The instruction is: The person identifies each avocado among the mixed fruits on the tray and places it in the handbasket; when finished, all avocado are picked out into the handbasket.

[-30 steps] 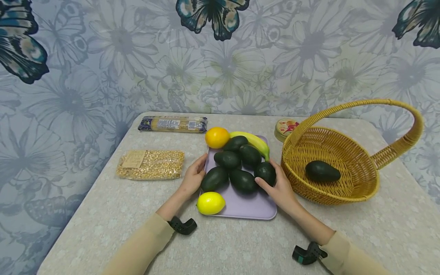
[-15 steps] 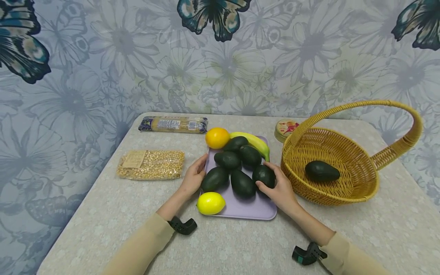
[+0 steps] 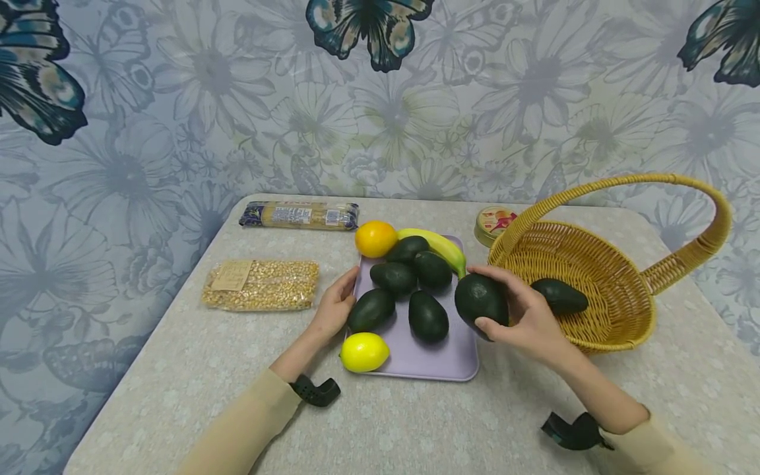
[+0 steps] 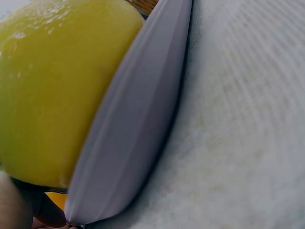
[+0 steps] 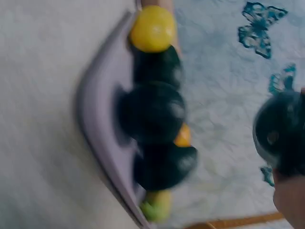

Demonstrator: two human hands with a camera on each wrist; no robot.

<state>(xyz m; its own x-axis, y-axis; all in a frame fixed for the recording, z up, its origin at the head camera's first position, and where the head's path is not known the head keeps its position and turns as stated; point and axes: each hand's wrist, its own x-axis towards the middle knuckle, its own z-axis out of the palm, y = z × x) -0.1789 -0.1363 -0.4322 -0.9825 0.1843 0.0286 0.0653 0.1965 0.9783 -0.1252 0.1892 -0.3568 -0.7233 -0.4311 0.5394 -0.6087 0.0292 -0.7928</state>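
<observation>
My right hand holds a dark green avocado between thumb and fingers, raised over the right edge of the lilac tray. In the right wrist view this avocado appears at the right, apart from the tray's fruit. On the left rim of the tray my left hand grips the edge, beside an avocado. Several avocados lie on the tray, one alone near its middle. A lemon sits at the front left corner, an orange and a banana at the back.
Right of the tray stands a wicker basket with a tall handle; one avocado lies inside, partly behind my right hand. A round tin is behind it. Two packages, corn kernels and pasta, lie to the left.
My right hand has lifted the avocado off the tray and moved right, toward the basket. The neighbouring avocado on the tray has turned and shifted slightly right. My left hand stays put.
</observation>
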